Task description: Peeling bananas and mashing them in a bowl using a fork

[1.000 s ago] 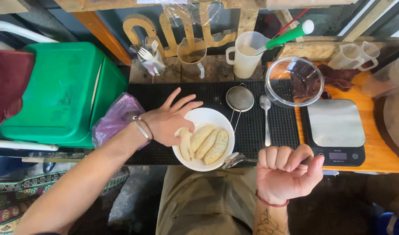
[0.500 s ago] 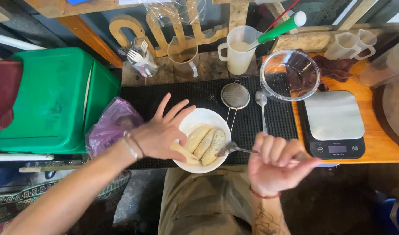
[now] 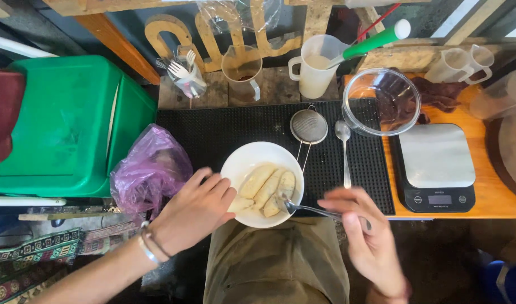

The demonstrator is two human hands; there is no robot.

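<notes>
A white plate (image 3: 252,160) with three peeled banana pieces (image 3: 266,188) sits at the near edge of a black rubber mat (image 3: 241,124). My left hand (image 3: 193,211) rests against the plate's left rim, fingers spread along it. My right hand (image 3: 365,236) grips a metal fork (image 3: 306,209) by its handle; the tines press into the bananas at the plate's lower right.
A small strainer (image 3: 308,126) and spoon (image 3: 343,147) lie on the mat behind the plate. A glass bowl (image 3: 382,101), digital scale (image 3: 437,166), measuring jugs (image 3: 314,65), cup of forks (image 3: 185,76), purple plastic bag (image 3: 151,169) and green bin (image 3: 66,129) surround it.
My right hand picked up the fork and brought its tines into the bananas. My left hand slid from the plate's upper left down to its left rim.
</notes>
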